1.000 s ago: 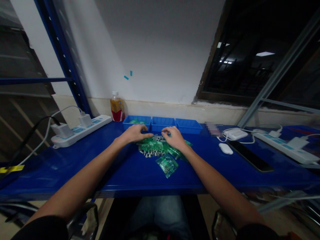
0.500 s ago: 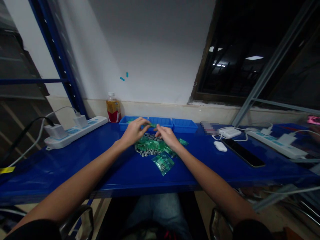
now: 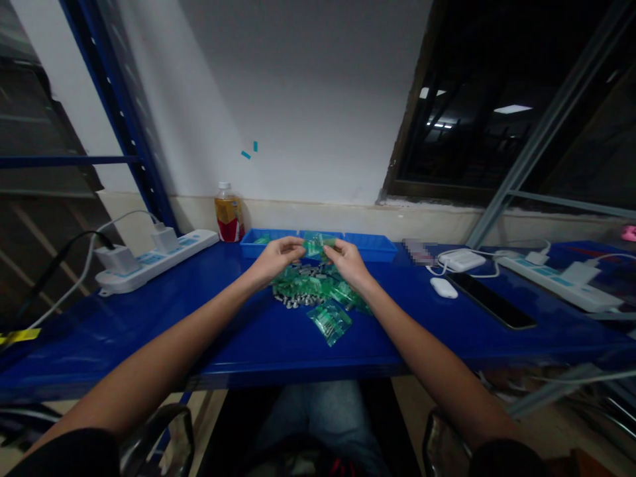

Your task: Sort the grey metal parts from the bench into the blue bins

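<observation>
Both my hands are raised a little above a heap of small green plastic bags (image 3: 309, 289) and loose metal screws (image 3: 297, 302) on the blue table (image 3: 149, 318). My left hand (image 3: 276, 257) and my right hand (image 3: 348, 260) each pinch one side of a small green bag (image 3: 315, 246) held between them. Another filled green bag (image 3: 330, 322) lies apart at the near side of the heap.
A row of three blue trays (image 3: 373, 246) stands behind the heap against the wall, with a drink bottle (image 3: 227, 213) to their left. White power strips (image 3: 154, 261) lie at the left and the right (image 3: 561, 283). A black phone (image 3: 497, 302), a white case (image 3: 443, 287) and a charger (image 3: 462, 260) lie right.
My hands rose off the heap, came together and now hold one green bag up between them. The camera shifted slightly.
</observation>
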`<state>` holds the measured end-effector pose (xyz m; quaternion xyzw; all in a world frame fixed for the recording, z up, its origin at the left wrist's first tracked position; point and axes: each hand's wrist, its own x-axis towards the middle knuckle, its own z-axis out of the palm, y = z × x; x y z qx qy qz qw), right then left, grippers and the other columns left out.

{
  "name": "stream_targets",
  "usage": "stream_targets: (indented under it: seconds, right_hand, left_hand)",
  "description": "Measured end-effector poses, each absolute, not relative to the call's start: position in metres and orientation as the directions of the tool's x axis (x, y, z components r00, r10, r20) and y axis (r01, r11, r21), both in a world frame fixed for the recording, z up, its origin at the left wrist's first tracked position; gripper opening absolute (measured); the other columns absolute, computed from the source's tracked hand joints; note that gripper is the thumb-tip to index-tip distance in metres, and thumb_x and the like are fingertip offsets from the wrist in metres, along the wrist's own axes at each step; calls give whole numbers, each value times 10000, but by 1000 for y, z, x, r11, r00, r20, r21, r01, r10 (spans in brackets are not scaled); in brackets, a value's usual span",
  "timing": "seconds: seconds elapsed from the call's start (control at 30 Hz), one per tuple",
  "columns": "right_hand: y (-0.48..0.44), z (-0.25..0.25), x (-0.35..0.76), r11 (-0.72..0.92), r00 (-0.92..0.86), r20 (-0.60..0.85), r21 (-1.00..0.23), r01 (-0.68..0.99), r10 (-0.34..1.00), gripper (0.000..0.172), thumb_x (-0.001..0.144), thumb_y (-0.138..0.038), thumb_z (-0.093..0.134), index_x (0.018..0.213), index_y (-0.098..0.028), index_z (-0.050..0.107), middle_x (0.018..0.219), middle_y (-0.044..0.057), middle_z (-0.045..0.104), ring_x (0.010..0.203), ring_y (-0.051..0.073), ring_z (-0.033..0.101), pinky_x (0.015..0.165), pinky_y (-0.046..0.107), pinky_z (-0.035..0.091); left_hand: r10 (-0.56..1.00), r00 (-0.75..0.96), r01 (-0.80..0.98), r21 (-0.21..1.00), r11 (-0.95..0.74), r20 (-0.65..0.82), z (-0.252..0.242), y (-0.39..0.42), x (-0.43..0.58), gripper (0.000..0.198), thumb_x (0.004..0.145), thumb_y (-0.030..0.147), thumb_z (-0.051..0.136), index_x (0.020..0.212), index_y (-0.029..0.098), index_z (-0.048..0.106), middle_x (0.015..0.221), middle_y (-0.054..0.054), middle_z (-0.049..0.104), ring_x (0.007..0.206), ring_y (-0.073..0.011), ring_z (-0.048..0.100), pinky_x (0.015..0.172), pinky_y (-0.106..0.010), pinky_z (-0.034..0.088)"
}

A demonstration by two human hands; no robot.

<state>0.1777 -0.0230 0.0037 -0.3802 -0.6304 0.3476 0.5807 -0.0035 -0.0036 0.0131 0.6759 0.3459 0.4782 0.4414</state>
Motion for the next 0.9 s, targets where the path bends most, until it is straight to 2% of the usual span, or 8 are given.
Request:
stream_targets:
  seconds: [0.13,0.3,0.4,0.5,0.63,0.77,0.83,0.9]
  right_hand:
    - [-24,1,172,469,-96,464,-882,39,880,246,677,-202,575,922,-190,582,880,14,655,749,154,594,644,263,472]
    - [-23,-3,172,445,-106,437,-893,64,893,239,661,-176,573,900,-181,579,813,5,637,678,143,578,618,263,463]
    - [-23,-3,173,430,-94,420,-891,142,902,134,689,-254,608,797,-174,609,681,-19,599,606,123,534,580,243,432]
    - [-26,0,173,371,-67,365,-914,162,929,255,723,-422,622,683,-171,602,592,-20,565,542,109,500,524,225,397]
    - [-30,5,172,226,-35,229,-970,-91,973,472,755,-616,522,712,-155,613,619,37,606,554,132,551,535,247,430]
    - [-26,4,172,366,100,353,-915,-171,930,392,629,-441,698,911,-179,622,683,-2,611,636,137,562,598,246,438]
    - [-23,2,172,419,126,404,-899,-129,906,461,589,-348,717,1005,-190,596,674,-31,587,626,126,549,616,245,434]
    - [-23,1,172,472,128,464,-881,-37,876,371,621,-319,681,956,-176,606,701,-15,589,653,135,557,654,263,447]
  left_hand:
    - [902,281,16,938,-346,327,15,-8,0,159,663,229,658,789,157,594,687,-10,590,632,-129,547,588,-246,423]
    - [895,286,80,923,-378,342,15,-8,-2,151,709,301,630,731,159,585,655,-11,563,608,-124,519,545,-232,399]
    - [867,270,140,874,-466,419,15,-5,-5,194,750,352,590,747,159,585,662,-13,561,617,-133,516,554,-240,401]
    - [791,211,246,752,-611,574,15,-6,-6,180,773,319,567,845,157,597,775,-32,601,724,-159,547,644,-264,429]
    - [670,274,347,579,-738,690,16,-13,-4,147,807,231,511,876,178,630,903,-57,597,882,-186,554,741,-290,448]
    - [613,316,398,486,-778,724,14,-16,-1,160,768,147,504,756,188,658,985,-67,533,996,-198,523,821,-320,443]
    - [639,294,401,515,-758,711,11,-13,0,161,759,147,509,755,185,665,993,-70,527,1004,-204,518,800,-318,445]
    - [701,275,364,603,-709,658,9,-10,0,149,764,176,519,796,178,664,938,-65,564,937,-200,539,758,-309,446]
